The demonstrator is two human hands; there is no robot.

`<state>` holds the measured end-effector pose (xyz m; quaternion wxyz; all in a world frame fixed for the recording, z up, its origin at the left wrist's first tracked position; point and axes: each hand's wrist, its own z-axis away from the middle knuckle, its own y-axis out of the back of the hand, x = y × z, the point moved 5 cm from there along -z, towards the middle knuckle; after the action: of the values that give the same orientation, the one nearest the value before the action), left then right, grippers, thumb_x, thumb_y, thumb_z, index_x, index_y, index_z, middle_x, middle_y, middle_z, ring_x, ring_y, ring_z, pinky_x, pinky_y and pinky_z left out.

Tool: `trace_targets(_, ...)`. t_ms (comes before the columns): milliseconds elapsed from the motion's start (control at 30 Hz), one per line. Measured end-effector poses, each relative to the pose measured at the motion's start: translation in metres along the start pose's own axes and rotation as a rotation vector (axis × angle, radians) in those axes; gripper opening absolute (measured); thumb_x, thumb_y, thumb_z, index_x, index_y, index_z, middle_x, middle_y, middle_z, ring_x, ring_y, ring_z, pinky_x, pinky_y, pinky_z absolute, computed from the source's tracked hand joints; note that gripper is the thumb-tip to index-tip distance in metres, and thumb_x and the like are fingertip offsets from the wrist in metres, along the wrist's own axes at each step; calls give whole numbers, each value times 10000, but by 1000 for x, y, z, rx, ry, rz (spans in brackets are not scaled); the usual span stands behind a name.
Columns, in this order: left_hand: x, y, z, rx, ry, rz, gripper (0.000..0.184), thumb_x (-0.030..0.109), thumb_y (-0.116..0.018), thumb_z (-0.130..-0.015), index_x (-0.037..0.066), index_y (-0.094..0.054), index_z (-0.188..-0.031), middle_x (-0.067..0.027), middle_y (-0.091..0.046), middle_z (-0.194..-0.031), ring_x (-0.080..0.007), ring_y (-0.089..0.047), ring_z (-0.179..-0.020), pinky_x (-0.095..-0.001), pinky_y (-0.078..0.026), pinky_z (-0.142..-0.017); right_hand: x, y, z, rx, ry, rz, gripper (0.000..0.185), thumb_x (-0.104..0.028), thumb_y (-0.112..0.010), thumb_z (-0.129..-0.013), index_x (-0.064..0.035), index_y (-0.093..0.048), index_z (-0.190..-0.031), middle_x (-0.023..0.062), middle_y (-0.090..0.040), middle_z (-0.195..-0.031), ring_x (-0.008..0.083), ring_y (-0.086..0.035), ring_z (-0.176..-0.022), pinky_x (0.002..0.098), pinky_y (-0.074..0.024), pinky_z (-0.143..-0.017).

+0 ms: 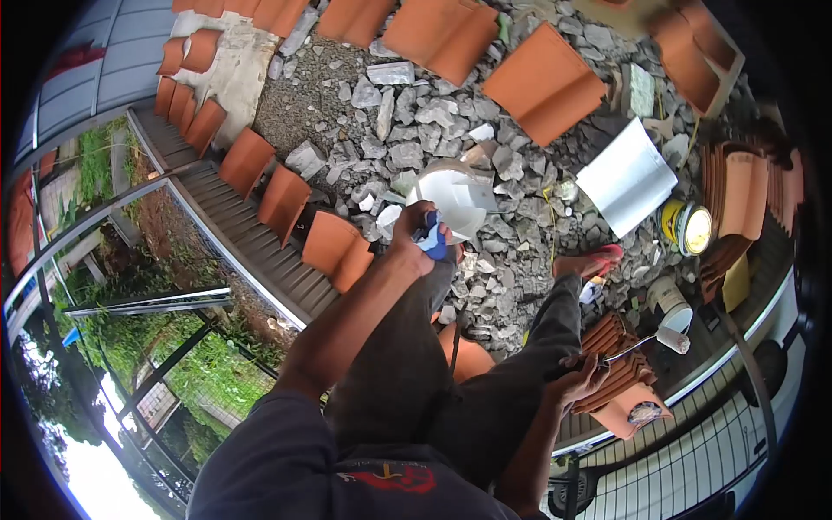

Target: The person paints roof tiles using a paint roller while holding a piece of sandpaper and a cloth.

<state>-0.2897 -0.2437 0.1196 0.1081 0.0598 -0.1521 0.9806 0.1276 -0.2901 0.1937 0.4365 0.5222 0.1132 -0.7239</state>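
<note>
My left hand (420, 238) is closed around a crumpled blue cloth (431, 236), held above the rubble beside a white round tub (446, 195). In my right hand (581, 380) is the handle of a paint roller (672, 340). The roller's wire frame reaches out to the right, and its pale, stained sleeve lies close to a white bucket (669, 302). Beneath that hand stands a stack of clay roof tiles (615, 360).
Broken grey rubble (416, 130) covers the ground around my sandalled foot (589, 262). A white-coated tile (627, 178), a yellow-labelled can (686, 227) and orange tiles (544, 85) lie about. A ribbed ledge (269, 251) and metal railing (234, 260) run along the left.
</note>
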Motion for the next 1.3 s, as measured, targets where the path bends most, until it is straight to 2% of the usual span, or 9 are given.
trace_targets(200, 136, 101, -81, 12, -211, 10, 200, 295, -653, -863, 113, -645, -781, -33, -670, -757, -223, -625, -593, -397, -540, -667, 33, -48, 39, -189, -22, 101, 129, -132, -586, -1025, -74, -487, -968, 22, -480, -705, 105, -455, -525, 283, -433, -462)
trace_targets(267, 169, 139, -98, 98, -205, 0, 206, 314, -639, -872, 123, -649, -795, -30, -667, -766, -223, -627, -609, -399, -541, -668, 43, -56, 48, -248, -60, 179, 108, -123, -584, -1017, -69, -501, -973, 20, -486, -696, 108, -456, -518, 284, -428, -456)
trace_targets(367, 213, 185, -130, 4, -203, 15, 204, 321, -628, -892, 136, -652, -811, -31, -662, -763, -211, -626, -619, -391, -546, -677, 48, -65, 54, -273, -109, 276, 121, -106, -596, -993, -71, -481, -1012, 19, -485, -709, 98, -446, -496, 275, -430, -441)
trace_targets(533, 302, 197, -164, 131, -320, 13, 272, 362, -568, -947, 138, -642, -810, -43, -669, -788, -188, -649, -671, -390, -567, -715, 45, -82, 53, -317, -105, 345, 133, -119, -606, -985, -69, -490, -1026, 17, -482, -712, 100, -442, -486, 278, -425, -431)
trace_targets(633, 345, 199, -177, 308, -452, -62, 241, 259, -565, -958, 72, -626, -820, -76, -596, -681, -212, -594, -571, -339, -546, -533, 41, -92, 56, -350, -73, 388, 131, -123, -603, -988, -69, -491, -1030, 15, -482, -714, 99, -442, -485, 277, -415, -420)
trace_targets(733, 367, 209, -196, 288, -511, -21, 232, 242, -572, -953, 61, -621, -818, -82, -593, -680, -214, -589, -573, -331, -537, -509, 46, -100, 60, -387, -37, 457, 157, -133, -606, -995, -63, -509, -1096, 12, -482, -715, 95, -440, -487, 271, -399, -406)
trace_targets(900, 400, 226, -234, 304, -504, 127, 253, 306, -544, -944, 102, -618, -815, -69, -591, -699, -215, -577, -612, -378, -520, -591, 46, -113, 67, -449, -61, 580, 243, -123, -607, -997, -49, -514, -1210, 16, -494, -720, 85, -430, -486, 261, -393, -411)
trace_targets(1267, 447, 251, -299, 345, -614, 64, 269, 259, -475, -971, 55, -634, -896, -107, -602, -791, -240, -587, -700, -396, -535, -674, 66, -123, 72, -469, -138, 615, 217, -117, -591, -1002, -66, -507, -1195, 14, -495, -722, 85, -436, -493, 262, -406, -416)
trace_targets(1300, 447, 247, -301, 340, -595, 61, 249, 270, -470, -945, 113, -570, -780, -60, -567, -696, -209, -572, -610, -381, -543, -662, 67, -124, 72, -476, -140, 610, 218, -116, -592, -1001, -66, -506, -1195, 15, -498, -725, 86, -436, -492, 263, -407, -416)
